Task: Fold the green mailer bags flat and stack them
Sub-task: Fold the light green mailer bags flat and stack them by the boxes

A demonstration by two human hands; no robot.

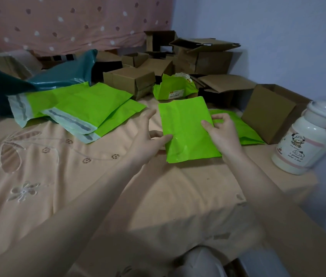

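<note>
A folded green mailer bag (186, 126) lies on the peach bedsheet (58, 176) in the middle. My right hand (221, 131) pinches its right edge, thumb on top and fingers curled behind. My left hand (150, 139) touches its left edge with spread, relaxed fingers. Under it to the right lies another green bag (246, 132). To the left, unfolded green bags (82, 104) with grey adhesive strips overlap one another. A crumpled green bag (175, 88) with a label sits behind.
Several brown cardboard boxes (130, 80) crowd the back; one open box (268, 114) stands right of the bags. A white jug (306, 140) with cartoon print stands at the right. A dark teal bag (62, 70) lies at the back left.
</note>
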